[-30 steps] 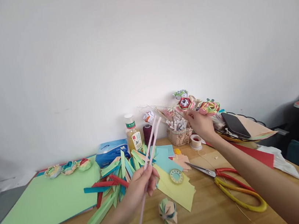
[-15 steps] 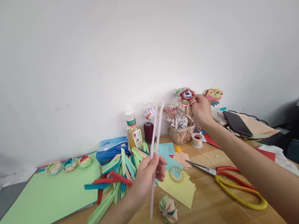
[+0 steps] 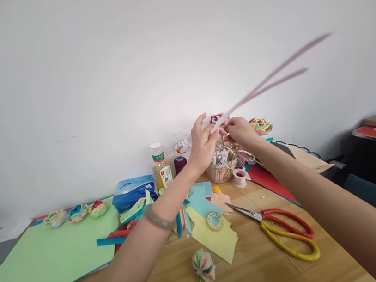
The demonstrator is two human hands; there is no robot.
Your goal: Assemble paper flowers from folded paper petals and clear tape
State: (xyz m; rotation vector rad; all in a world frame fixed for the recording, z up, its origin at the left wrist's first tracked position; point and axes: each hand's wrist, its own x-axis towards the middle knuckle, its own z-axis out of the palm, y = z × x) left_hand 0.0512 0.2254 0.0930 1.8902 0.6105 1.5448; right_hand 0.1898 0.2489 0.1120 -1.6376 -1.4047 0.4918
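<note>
My left hand [image 3: 205,144] is raised over the basket, thumb and some fingers closed on two long thin pink sticks [image 3: 254,93] that spread apart towards the upper right. Close beside it, my right hand [image 3: 242,132] has its fingertips pinched; what they hold cannot be made out. Behind both hands is a red and white paper flower [image 3: 217,119], partly hidden. Below them stands a woven basket [image 3: 221,172] holding small white rolls. Another paper flower, yellow, green and pink [image 3: 261,125], shows beyond my right wrist.
Long-handled scissors [image 3: 272,227] lie open-bladed on the wooden table, near yellow paper [image 3: 219,244] with a round dial-like disc [image 3: 215,220]. A folded paper ball [image 3: 204,267] sits in front. Leftward are a bottle [image 3: 162,168], a blue tissue pack [image 3: 132,191] and green sheets [image 3: 57,257].
My left hand has moved up and right, tilting the pink sticks to the right. My right hand has shifted slightly left, close to it. The view has turned a little rightward.
</note>
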